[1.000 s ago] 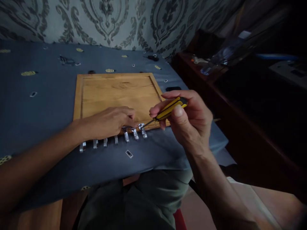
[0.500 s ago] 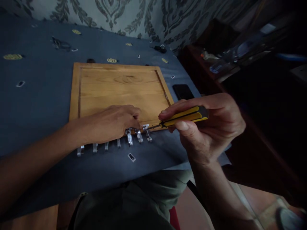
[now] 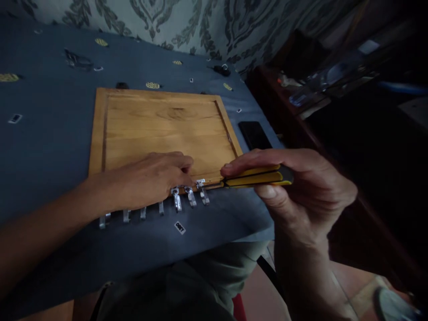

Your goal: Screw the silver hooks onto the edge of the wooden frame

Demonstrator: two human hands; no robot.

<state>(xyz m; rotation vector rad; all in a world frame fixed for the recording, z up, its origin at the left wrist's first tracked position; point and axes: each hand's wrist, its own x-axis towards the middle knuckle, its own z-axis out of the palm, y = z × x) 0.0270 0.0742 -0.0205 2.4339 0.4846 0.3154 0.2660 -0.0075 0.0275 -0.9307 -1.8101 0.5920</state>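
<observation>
Showing nearest the camera are grey-green trousers (image 3: pixel 220 267), below the edge of the blue tablecloth (image 3: pixel 50 147). The right hand (image 3: pixel 306 196) holds a yellow-and-black screwdriver (image 3: pixel 256 179) by its handle, shaft nearly level and pointing left. Its tip is at the rightmost hook (image 3: pixel 204 197) in a row of metal hooks (image 3: pixel 177 203) projecting from the near edge of a wooden board (image 3: pixel 167 129). Whether the tip is seated cannot be determined. The left hand (image 3: pixel 154 176) rests at that same edge, fingers drawn in narrow beside the hooks; whether it pinches anything cannot be told.

Step in hand, as judged: work on the fixing of the rightmost hook. The next move appears to call for the tip held in line, steady pressure along the shaft, and the left hand bracing. Likely fault: the tip slipping sideways.

The board lies flat on the cloth. A black phone (image 3: pixel 254 135) lies near its right edge. Farthest off is a patterned wall covering (image 3: pixel 210 26).
</observation>
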